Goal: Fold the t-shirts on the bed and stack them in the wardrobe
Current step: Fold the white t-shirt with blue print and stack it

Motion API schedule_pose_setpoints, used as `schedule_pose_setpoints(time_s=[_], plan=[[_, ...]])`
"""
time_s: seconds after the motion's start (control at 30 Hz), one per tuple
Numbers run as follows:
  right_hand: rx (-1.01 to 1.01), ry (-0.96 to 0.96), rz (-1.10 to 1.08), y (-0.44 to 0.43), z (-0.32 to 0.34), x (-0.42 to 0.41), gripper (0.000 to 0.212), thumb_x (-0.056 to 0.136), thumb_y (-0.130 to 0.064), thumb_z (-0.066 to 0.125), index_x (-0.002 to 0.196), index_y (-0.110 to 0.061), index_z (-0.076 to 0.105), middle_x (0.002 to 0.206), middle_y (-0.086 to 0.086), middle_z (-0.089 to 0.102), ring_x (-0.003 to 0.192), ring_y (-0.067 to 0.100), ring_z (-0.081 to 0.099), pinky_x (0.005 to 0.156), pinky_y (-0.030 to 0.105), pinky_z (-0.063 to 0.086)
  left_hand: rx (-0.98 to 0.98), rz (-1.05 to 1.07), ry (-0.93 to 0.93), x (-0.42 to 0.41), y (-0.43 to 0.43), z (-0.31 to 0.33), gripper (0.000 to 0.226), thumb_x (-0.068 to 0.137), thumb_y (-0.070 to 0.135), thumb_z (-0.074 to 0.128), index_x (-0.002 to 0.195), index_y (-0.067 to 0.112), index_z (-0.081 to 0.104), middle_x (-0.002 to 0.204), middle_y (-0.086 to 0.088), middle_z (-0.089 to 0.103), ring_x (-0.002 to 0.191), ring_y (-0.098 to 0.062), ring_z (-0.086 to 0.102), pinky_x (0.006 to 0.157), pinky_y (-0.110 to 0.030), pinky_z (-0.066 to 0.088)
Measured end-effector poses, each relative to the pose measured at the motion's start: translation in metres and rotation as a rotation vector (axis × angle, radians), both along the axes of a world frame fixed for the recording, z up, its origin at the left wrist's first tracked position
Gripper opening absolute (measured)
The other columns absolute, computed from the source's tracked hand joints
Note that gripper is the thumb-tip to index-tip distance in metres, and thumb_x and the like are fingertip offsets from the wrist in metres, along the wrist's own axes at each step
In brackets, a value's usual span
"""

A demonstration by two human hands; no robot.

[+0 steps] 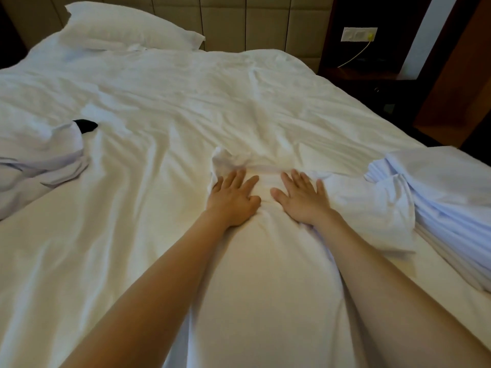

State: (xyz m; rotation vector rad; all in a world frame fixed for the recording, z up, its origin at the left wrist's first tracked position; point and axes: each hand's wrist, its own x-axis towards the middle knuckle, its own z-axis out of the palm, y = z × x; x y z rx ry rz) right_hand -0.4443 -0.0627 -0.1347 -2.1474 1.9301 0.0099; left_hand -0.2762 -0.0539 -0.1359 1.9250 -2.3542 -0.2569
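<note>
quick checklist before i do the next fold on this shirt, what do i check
1. Left hand flat on the t-shirt: ok.
2. Right hand flat on it: ok.
3. Fabric smooth: not ok, bunched sleeve beside the left hand.
4. Shirt clear of the folded stack at right: cannot tell, white on white.
5. Unfolded pile at left lies apart: ok.

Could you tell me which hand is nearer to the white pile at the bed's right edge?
Right. The right hand lies left of the pile; the left hand is farther left, beyond the right one.
</note>
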Motion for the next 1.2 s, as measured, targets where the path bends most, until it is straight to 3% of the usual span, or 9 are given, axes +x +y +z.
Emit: schedule_pose_setpoints(time_s=[0.17, 0.27, 0.37, 0.47, 0.7, 0.87, 0.97, 1.07, 1.2], plan=[[-0.077, -0.037, -0.074, -0.01, 0.002, 0.005, 0.066, 0.098, -0.056, 0.015, 0.153, -0.022, -0.001, 0.16, 0.002, -0.005, 0.147, 0.017, -0.007, 0.115, 0.046, -0.011, -0.053, 0.03, 0.05, -0.003, 0.006, -0.008, 0.058, 0.096, 0.038, 0.028, 0.15, 0.031, 0.009, 0.159, -0.002, -0.004, 0.146, -0.017, -0.007, 0.116, -0.038, -0.005], [-0.133, -0.051, -0.132, -0.022, 0.015, 0.016, 0.065, 0.094, -0.05, 0.038, 0.147, -0.016, 0.023, 0.151, 0.009, 0.027, 0.141, 0.027, 0.019, 0.113, 0.052, 0.002, -0.075, 0.017, 0.078, 0.0, 0.007, -0.007, 0.058, 0.095, 0.035, 0.03, 0.15, 0.028, 0.012, 0.159, -0.003, 0.0, 0.145, -0.017, -0.002, 0.116, -0.039, -0.001], [-0.2, -0.137, -0.143, -0.026, 0.029, 0.022, 0.02, 0.081, -0.029, 0.056, 0.099, -0.021, 0.055, 0.096, 0.001, 0.057, 0.106, 0.028, 0.05, 0.096, 0.044, 0.026, -0.228, -0.073, 0.196, 0.004, 0.006, -0.003, 0.064, 0.086, 0.035, 0.029, 0.147, 0.017, 0.023, 0.155, -0.011, 0.016, 0.143, -0.022, 0.014, 0.114, -0.037, 0.011], [-0.355, -0.074, -0.062, -0.022, 0.027, 0.023, 0.012, 0.08, -0.02, 0.052, 0.072, -0.021, 0.043, 0.075, -0.004, 0.045, 0.079, 0.023, 0.047, 0.086, 0.039, 0.027, -0.389, -0.094, 0.216, 0.006, -0.017, 0.014, 0.055, 0.094, 0.029, 0.034, 0.144, 0.008, 0.028, 0.15, -0.014, 0.028, 0.14, -0.025, 0.023, 0.112, -0.03, 0.014], [-0.256, -0.079, -0.002, -0.031, 0.035, 0.003, 0.029, 0.079, -0.036, 0.061, 0.103, -0.023, 0.053, 0.083, -0.007, 0.057, 0.085, 0.019, 0.053, 0.09, 0.039, 0.024, -0.08, 0.016, -0.125, 0.007, -0.072, 0.041, 0.063, 0.09, 0.039, 0.056, 0.141, 0.013, 0.03, 0.141, -0.013, 0.04, 0.133, -0.032, 0.03, 0.114, -0.047, 0.011], [-0.135, -0.094, -0.034, -0.036, 0.041, -0.012, 0.043, 0.074, -0.048, 0.068, 0.107, -0.022, 0.061, 0.1, -0.004, 0.063, 0.104, 0.021, 0.055, 0.098, 0.043, 0.023, 0.01, 0.027, -0.049, -0.001, -0.083, 0.055, 0.045, 0.081, 0.037, 0.068, 0.119, 0.017, 0.055, 0.121, -0.003, 0.054, 0.119, -0.027, 0.04, 0.095, -0.04, 0.028], [-0.179, -0.051, -0.053, -0.037, 0.041, -0.013, 0.04, 0.069, -0.051, 0.07, 0.093, -0.02, 0.061, 0.086, -0.005, 0.06, 0.09, 0.021, 0.054, 0.092, 0.042, 0.025, 0.043, 0.02, 0.077, 0.0, -0.087, 0.061, 0.054, 0.078, 0.039, 0.073, 0.122, 0.015, 0.054, 0.117, -0.001, 0.055, 0.116, -0.024, 0.047, 0.096, -0.038, 0.032], [-0.253, 0.003, -0.027, -0.036, 0.045, -0.016, 0.035, 0.071, -0.046, 0.069, 0.093, -0.019, 0.061, 0.088, -0.005, 0.061, 0.086, 0.019, 0.053, 0.081, 0.039, 0.022, -0.007, 0.002, 0.15, 0.005, -0.09, 0.063, 0.04, 0.078, 0.04, 0.072, 0.108, 0.015, 0.06, 0.103, 0.0, 0.055, 0.106, -0.022, 0.052, 0.096, -0.037, 0.036], [-0.226, -0.024, -0.038, -0.036, 0.05, -0.034, 0.028, 0.077, -0.038, 0.07, 0.094, -0.02, 0.058, 0.088, -0.006, 0.056, 0.09, 0.019, 0.052, 0.082, 0.037, 0.022, -0.262, -0.023, 0.109, -0.001, -0.094, 0.056, 0.041, 0.083, 0.044, 0.065, 0.109, 0.014, 0.061, 0.118, -0.007, 0.053, 0.112, -0.026, 0.05, 0.096, -0.035, 0.032]])
